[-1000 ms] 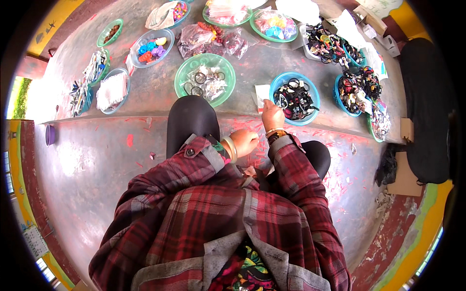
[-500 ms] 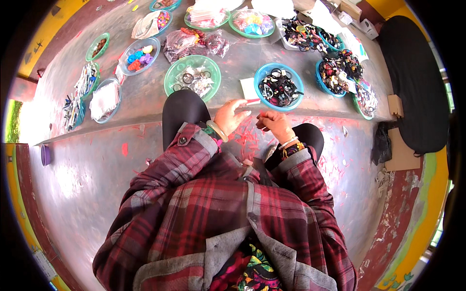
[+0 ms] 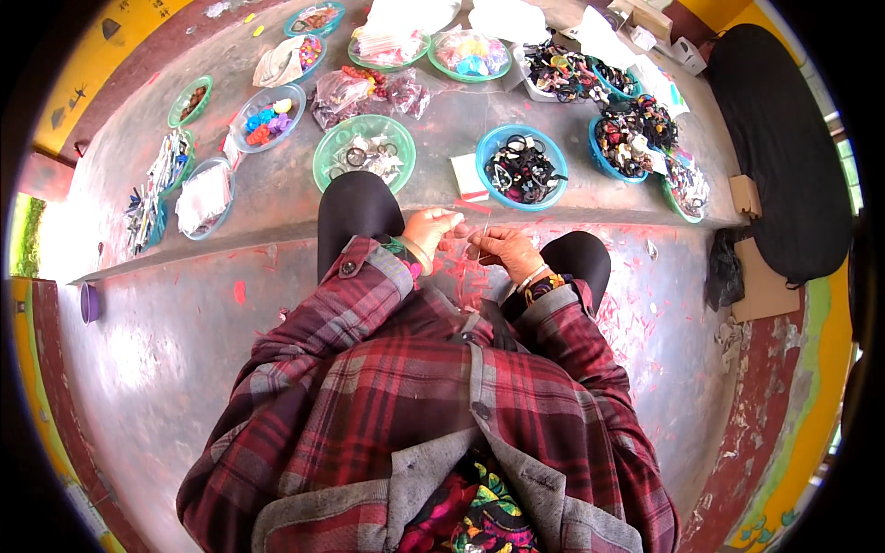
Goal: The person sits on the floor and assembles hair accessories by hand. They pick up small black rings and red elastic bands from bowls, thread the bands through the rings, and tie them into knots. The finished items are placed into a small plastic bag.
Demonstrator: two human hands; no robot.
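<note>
My left hand is closed, thumb and fingers pinched together between my knees; what they hold, if anything, is too small to make out. Facing it, my right hand pinches a thin pale stick-like piece that points up past the fingertips. A small red strip shows just beyond the fingers; I cannot tell whether a hand touches it. Past my hands, a blue bowl of black hair ties and a green bowl of small bagged items stand on the raised ledge, with a white card between them.
Red scraps litter the floor. Farther along the ledge sit several bowls, such as one with colourful pieces and one with mixed hair ties. Clear plastic bags lie behind. A black covered object stands at right.
My hands have come closer together. The right fingers now show a thin pale piece between them, and the left fingers have closed in from a wider spread. The view has shifted slightly.
</note>
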